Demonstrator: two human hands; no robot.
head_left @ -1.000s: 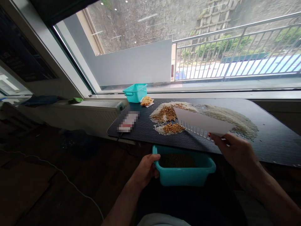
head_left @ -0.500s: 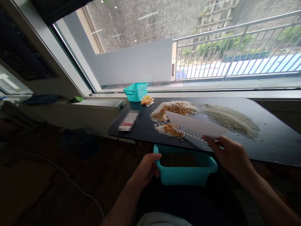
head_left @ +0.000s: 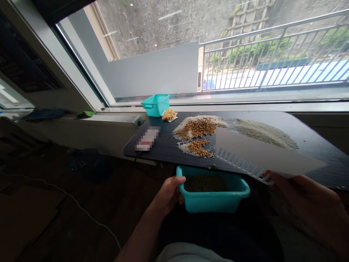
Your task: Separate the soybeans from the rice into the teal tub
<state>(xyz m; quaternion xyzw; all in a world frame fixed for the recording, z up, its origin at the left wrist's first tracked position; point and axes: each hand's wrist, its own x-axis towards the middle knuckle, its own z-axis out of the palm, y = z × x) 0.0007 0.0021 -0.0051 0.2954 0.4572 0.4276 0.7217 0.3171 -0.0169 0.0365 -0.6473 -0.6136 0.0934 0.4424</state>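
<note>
My left hand (head_left: 170, 193) grips the left rim of a turquoise plastic basin (head_left: 215, 202), thumb over the edge. Small dark greenish grains (head_left: 205, 183) cover the basin's bottom. My right hand (head_left: 302, 196) pinches a white sheet (head_left: 261, 154) with a row of slots along its lower edge, held over the table's right front. Left of the sheet, yellow beans (head_left: 200, 147) lie mixed with white grains near the front edge. Behind them spreads a larger pile of yellow beans and white grains (head_left: 200, 126). A pale rice-like heap (head_left: 264, 133) sits partly hidden behind the sheet.
The dark table (head_left: 163, 154) stands against the window. At its back left are a second turquoise basin (head_left: 156, 106) and yellow food pieces (head_left: 169, 115) on white paper. A blurred-out phone-like object (head_left: 148, 139) with a cable lies at the left. A radiator (head_left: 114, 125) stands beyond.
My right hand has drawn the slotted white sheet to the right and toward me, away from the yellow beans. My left hand keeps its grip on the basin.
</note>
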